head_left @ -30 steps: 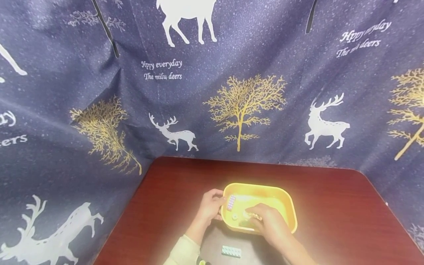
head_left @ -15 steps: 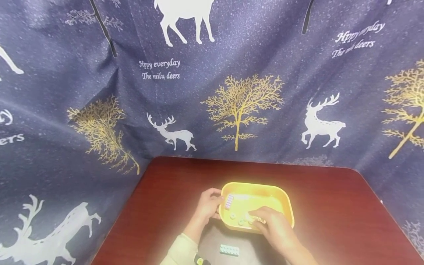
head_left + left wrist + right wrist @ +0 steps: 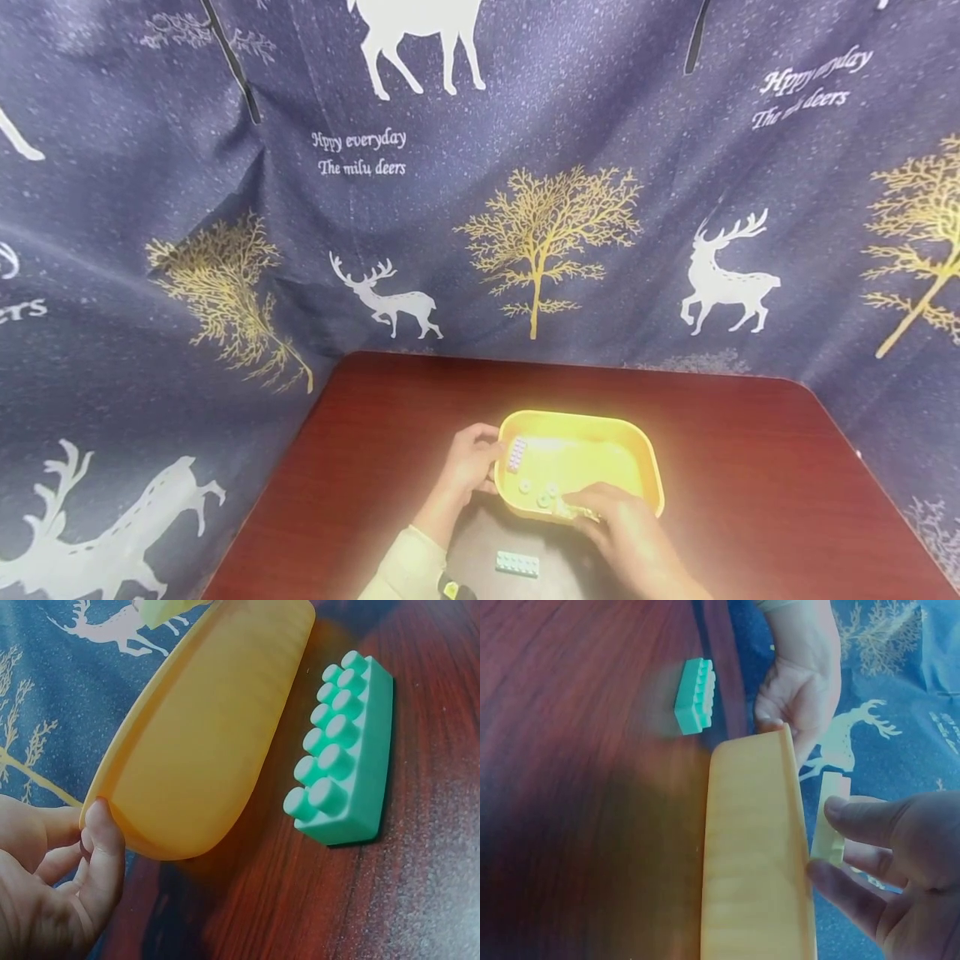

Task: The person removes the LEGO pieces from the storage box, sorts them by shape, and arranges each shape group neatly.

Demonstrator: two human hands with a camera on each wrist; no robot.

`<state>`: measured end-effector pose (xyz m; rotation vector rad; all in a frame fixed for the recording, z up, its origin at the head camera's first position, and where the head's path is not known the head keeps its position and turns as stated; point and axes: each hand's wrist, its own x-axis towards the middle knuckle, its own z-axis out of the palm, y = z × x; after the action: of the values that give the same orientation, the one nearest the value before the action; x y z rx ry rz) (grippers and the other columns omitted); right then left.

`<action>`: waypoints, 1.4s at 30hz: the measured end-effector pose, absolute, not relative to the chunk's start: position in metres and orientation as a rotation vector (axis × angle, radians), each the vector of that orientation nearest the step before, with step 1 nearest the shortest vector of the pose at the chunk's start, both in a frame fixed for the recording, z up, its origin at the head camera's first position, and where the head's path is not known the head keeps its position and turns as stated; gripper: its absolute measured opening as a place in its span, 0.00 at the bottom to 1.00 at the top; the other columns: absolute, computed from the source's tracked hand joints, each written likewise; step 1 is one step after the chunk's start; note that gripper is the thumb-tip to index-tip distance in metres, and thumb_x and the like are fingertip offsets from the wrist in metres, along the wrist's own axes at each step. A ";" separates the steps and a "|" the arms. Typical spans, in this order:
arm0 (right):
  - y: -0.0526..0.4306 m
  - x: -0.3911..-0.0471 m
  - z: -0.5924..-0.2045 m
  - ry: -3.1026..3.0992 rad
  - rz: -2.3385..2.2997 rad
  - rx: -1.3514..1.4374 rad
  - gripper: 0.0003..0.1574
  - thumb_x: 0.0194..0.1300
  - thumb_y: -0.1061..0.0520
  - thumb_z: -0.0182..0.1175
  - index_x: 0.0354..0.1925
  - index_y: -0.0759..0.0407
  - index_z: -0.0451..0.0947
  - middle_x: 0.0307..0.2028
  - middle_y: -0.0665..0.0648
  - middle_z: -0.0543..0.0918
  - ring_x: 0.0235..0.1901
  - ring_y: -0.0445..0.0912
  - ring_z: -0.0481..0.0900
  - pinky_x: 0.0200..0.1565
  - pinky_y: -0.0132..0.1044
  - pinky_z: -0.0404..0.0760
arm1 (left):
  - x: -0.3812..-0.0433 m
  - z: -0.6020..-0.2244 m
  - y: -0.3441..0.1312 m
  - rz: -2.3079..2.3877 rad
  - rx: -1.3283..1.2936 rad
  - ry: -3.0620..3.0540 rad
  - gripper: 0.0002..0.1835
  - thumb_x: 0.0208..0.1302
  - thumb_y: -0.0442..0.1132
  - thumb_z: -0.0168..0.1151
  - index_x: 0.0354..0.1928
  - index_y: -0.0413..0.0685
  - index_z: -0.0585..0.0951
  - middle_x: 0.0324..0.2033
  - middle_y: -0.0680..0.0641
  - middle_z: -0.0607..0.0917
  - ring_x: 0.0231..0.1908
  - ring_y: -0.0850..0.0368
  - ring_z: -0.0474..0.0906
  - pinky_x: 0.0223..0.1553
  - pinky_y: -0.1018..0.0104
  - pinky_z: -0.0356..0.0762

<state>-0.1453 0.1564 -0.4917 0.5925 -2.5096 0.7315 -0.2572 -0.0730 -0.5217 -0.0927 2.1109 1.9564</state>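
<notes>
A yellow plastic bin (image 3: 652, 467) stands on the table. My left hand (image 3: 467, 462) grips its left rim, thumb and fingers on either side of the wall, as the left wrist view (image 3: 64, 885) also shows. Between the thumb and fingers of my right hand (image 3: 626, 525) is a pale yellow toy building block (image 3: 829, 817), held at the bin's near rim. Inside the bin lie a pink-purple building block (image 3: 517, 455) at the left and several small pale pieces (image 3: 525, 486), too bright to make out well. Nearer to me, a mint-green building block (image 3: 349, 750) rests on the table with its studs up.
The dark red wooden table (image 3: 420, 400) extends around the bin on all sides. Behind it and to the left hangs a blue cloth (image 3: 420, 217) with deer and trees printed on it.
My right hand has moved a little toward the near side of the bin with the pale yellow block, uncovering more small pieces. My left hand keeps its hold on the rim.
</notes>
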 end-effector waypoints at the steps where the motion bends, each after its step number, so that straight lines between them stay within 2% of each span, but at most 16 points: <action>1: 0.157 -0.145 -0.492 -2.498 0.734 0.609 0.23 0.42 0.61 0.76 0.39 0.43 0.86 0.36 0.37 0.84 0.37 0.35 0.82 0.42 0.31 0.83 | -0.258 -0.522 -0.073 1.958 -0.089 2.112 0.18 0.64 0.35 0.60 0.55 0.38 0.76 0.39 0.34 0.83 0.25 0.41 0.84 0.21 0.53 0.85; 4: 0.159 -0.143 -0.494 -2.464 0.741 0.640 0.24 0.41 0.62 0.76 0.40 0.44 0.85 0.36 0.37 0.84 0.36 0.35 0.82 0.42 0.27 0.82 | -0.259 -0.522 -0.073 1.967 -0.080 2.108 0.18 0.64 0.35 0.61 0.55 0.38 0.76 0.38 0.35 0.84 0.24 0.42 0.84 0.20 0.52 0.85; 11: 0.160 -0.135 -0.501 -2.483 0.738 0.639 0.23 0.42 0.60 0.76 0.40 0.42 0.85 0.36 0.35 0.83 0.38 0.35 0.82 0.43 0.30 0.82 | -0.258 -0.520 -0.074 1.975 -0.072 2.104 0.17 0.63 0.35 0.61 0.54 0.39 0.77 0.37 0.36 0.84 0.23 0.44 0.83 0.20 0.53 0.85; 18: 0.160 -0.130 -0.509 -2.434 0.723 0.700 0.24 0.40 0.59 0.76 0.40 0.43 0.85 0.34 0.37 0.83 0.35 0.34 0.81 0.40 0.24 0.78 | -0.259 -0.521 -0.074 1.969 -0.067 2.105 0.18 0.64 0.35 0.61 0.55 0.39 0.76 0.39 0.34 0.83 0.24 0.41 0.83 0.21 0.51 0.86; 21: 0.160 -0.128 -0.514 -2.448 0.742 0.723 0.24 0.41 0.59 0.76 0.40 0.44 0.85 0.34 0.37 0.83 0.35 0.34 0.81 0.37 0.25 0.80 | -0.260 -0.522 -0.074 1.965 -0.062 2.104 0.19 0.64 0.36 0.60 0.56 0.38 0.75 0.40 0.33 0.83 0.26 0.39 0.84 0.21 0.51 0.86; 28: 0.160 -0.123 -0.528 -2.564 0.755 0.775 0.19 0.46 0.59 0.72 0.41 0.47 0.84 0.38 0.43 0.86 0.38 0.42 0.85 0.37 0.39 0.87 | -0.261 -0.527 -0.073 1.955 -0.078 2.106 0.18 0.64 0.36 0.61 0.55 0.40 0.76 0.40 0.34 0.83 0.25 0.41 0.83 0.21 0.51 0.85; 42: 0.161 -0.123 -0.550 -2.687 0.841 0.730 0.17 0.48 0.60 0.71 0.40 0.48 0.83 0.35 0.39 0.82 0.34 0.35 0.80 0.35 0.34 0.84 | -0.262 -0.528 -0.073 1.955 -0.079 2.106 0.18 0.63 0.36 0.61 0.55 0.39 0.76 0.39 0.34 0.83 0.25 0.41 0.84 0.20 0.53 0.85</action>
<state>-0.1226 0.1609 -0.5496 0.7304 -2.6868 0.8412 -0.2616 -0.0735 -0.5276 -0.0787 2.1062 1.9552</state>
